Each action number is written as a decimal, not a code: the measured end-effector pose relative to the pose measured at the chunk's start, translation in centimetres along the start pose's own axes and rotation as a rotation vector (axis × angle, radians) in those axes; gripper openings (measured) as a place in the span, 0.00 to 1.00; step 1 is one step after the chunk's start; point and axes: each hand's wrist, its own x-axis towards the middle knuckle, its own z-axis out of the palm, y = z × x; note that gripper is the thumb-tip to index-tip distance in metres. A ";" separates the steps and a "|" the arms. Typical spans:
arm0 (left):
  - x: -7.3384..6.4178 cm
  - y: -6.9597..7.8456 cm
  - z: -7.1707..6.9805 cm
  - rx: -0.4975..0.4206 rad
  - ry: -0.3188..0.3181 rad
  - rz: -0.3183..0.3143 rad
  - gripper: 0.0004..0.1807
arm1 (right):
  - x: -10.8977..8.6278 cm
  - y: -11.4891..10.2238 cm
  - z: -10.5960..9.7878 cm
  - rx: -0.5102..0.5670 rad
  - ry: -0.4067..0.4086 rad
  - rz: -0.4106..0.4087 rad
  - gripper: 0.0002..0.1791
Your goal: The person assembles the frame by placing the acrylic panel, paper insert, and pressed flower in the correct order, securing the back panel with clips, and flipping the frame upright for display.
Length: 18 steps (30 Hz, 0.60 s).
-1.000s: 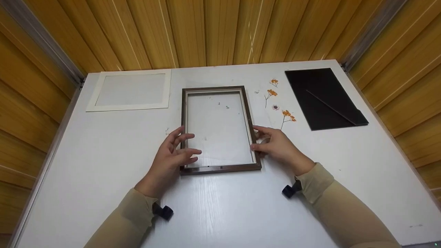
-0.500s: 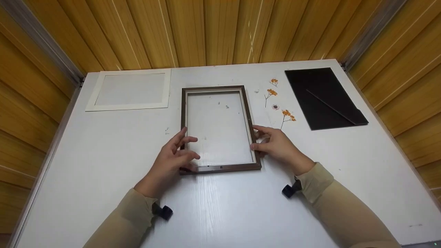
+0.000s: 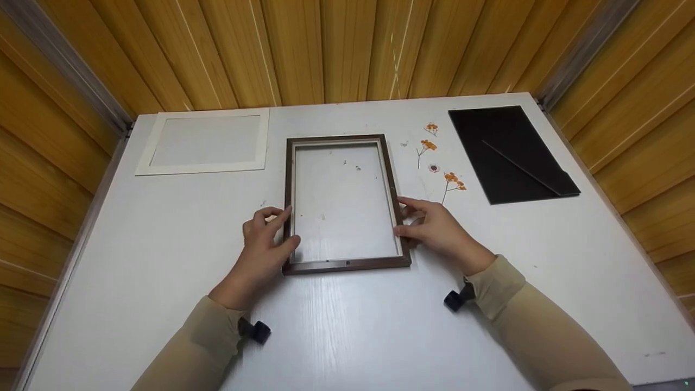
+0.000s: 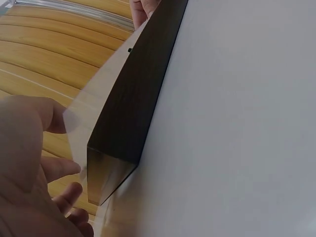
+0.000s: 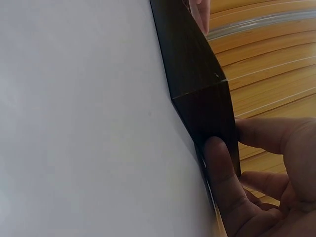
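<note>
A brown picture frame (image 3: 347, 264) lies on the white table, face hollow and pale-lined inside. My left hand (image 3: 260, 251) is at its left side, near the front corner. In the left wrist view, a clear sheet (image 4: 98, 89) stands slightly proud of the frame at that corner, and my left thumb and forefinger hold its edge. It is hard to make out in the head view. My right hand (image 3: 437, 231) grips the right side of the frame, thumb on top and fingers against the outer face, as the right wrist view shows.
A cream mat border (image 3: 202, 169) lies at the back left. Right of the frame are several pressed orange flowers (image 3: 450, 179) and a small pale flower (image 3: 434, 168). A black backing board (image 3: 505, 163) with a slanted stand flap lies far right. Slatted wooden walls (image 3: 347, 54) surround the table (image 3: 353, 331).
My left fingers have drawn back left from over the frame's opening, and thumb and forefinger now sit at its left side. My right hand and the frame have barely moved.
</note>
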 end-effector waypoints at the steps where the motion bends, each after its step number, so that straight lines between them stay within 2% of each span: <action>1: 0.1 -0.1 0.1 0.026 -0.003 -0.002 0.39 | 0.0 0.0 0.0 0.001 -0.001 0.000 0.46; 4: 0.1 -0.3 0.2 0.071 -0.015 0.004 0.40 | -0.1 0.0 0.0 0.001 -0.003 0.000 0.46; 10: 0.1 -0.2 0.1 0.100 -0.031 0.032 0.40 | -0.1 -0.2 0.0 -0.039 0.005 -0.012 0.45; 14: 0.0 -0.1 0.2 0.164 -0.048 0.041 0.40 | 0.0 -0.1 -0.1 -0.044 0.005 -0.014 0.45; 18: -0.1 0.0 0.3 0.203 -0.078 0.025 0.40 | 0.1 0.0 0.0 -0.041 0.003 -0.014 0.45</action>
